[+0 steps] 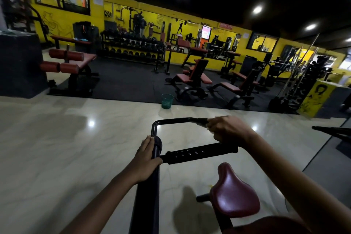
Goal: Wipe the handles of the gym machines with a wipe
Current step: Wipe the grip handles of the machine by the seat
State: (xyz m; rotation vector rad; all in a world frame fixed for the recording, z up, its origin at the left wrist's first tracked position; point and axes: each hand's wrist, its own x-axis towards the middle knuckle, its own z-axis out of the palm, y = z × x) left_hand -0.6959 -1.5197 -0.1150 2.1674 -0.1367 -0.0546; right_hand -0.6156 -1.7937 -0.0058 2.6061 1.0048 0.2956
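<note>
The far handle (199, 120) of the exercise bike, a padded black grip on a bent bar, sits just below the middle of the frame. The right hand (227, 129) is curled round it, and a pale scrap showing at the fingers may be the wipe (too small to be sure). The left hand (145, 159) grips the upright post (154, 157) at lower centre, fingers wrapped on it, seemingly to steady the machine.

The step in hand looks to be rubbing down this far handle. The next move would call for sliding the right hand along the grip, then shifting to the near handle (199, 153), the ribbed black one lying between the two hands and not yet touched.

The maroon saddle (235, 190) stands at lower right, under the right forearm, and could crowd the reach. Farther off, a green bin (167, 101) stands at the edge of the dark mat, with benches (191, 80) and a dumbbell rack (133, 47) along the yellow wall.
</note>
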